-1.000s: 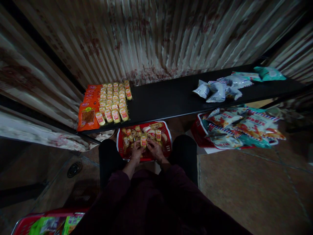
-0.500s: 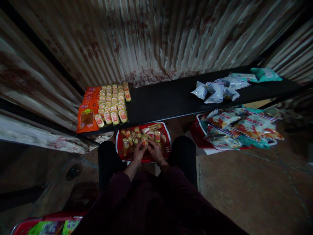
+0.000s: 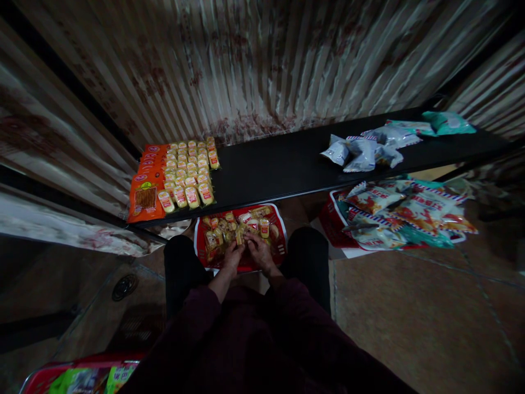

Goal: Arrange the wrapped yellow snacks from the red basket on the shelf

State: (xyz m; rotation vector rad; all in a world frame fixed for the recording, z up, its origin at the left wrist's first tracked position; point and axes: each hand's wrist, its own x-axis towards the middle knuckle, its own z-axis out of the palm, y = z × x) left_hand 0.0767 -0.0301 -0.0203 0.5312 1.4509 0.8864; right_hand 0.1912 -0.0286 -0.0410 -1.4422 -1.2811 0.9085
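Note:
Both my hands are together over a red basket between my knees, which holds small wrapped yellow snacks. A small wrapped snack sits at the fingertips of my left hand, whose fingers are closed on it. My right hand is just to the right, with bent fingers touching the same snack's side. Behind the basket, rows of similar yellow snacks lie on the left part of a black shelf, beside overlapping orange packets.
Silver and teal bags lie on the shelf's right part. Below them a second red basket is heaped with bags. Another red basket with green packets is at the lower left. A pleated curtain hangs behind the shelf.
The small snack at my fingertips has turned and shifted slightly left and down. My right fingers have moved slightly. The shelf goods look unchanged.

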